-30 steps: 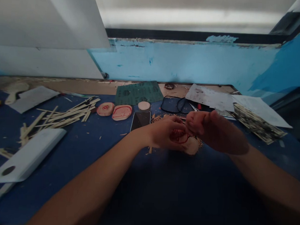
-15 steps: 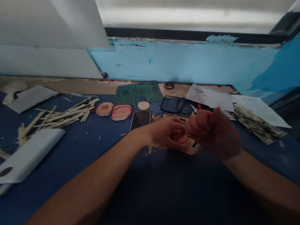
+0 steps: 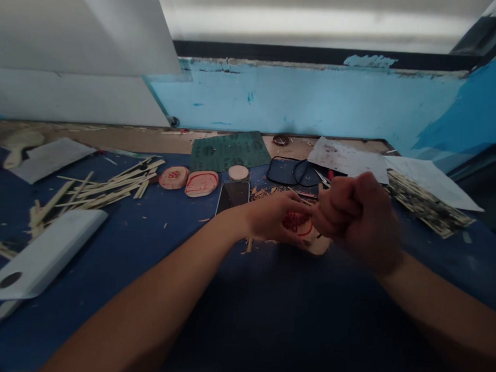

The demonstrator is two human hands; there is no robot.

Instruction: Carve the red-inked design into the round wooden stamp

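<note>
On the blue table, a pale wood slice (image 3: 317, 244) with red markings lies among wood shavings. My left hand (image 3: 273, 217) is closed around its left edge, thumb and fingers at either side. Curled into a fist, my right hand (image 3: 353, 218) is at the slice's right side. A small dark tip shows under this fist; the rest of what it grips is hidden. Behind my left wrist lies a phone (image 3: 234, 193), and wood shavings (image 3: 264, 193) are scattered beyond the hands.
Two red-marked wood slices (image 3: 201, 184) and a plain disc (image 3: 238, 173) lie behind the phone. Thin wood sticks (image 3: 108, 188) and a white device (image 3: 48, 254) with a cable are at left. Green sandpaper (image 3: 231, 151), a black cord (image 3: 281, 178) and papers (image 3: 348, 157) lie toward the wall.
My right fist has shifted slightly to the right and tilted, and less of the dark tip shows. My left hand stays on the wood slice, nearly still.
</note>
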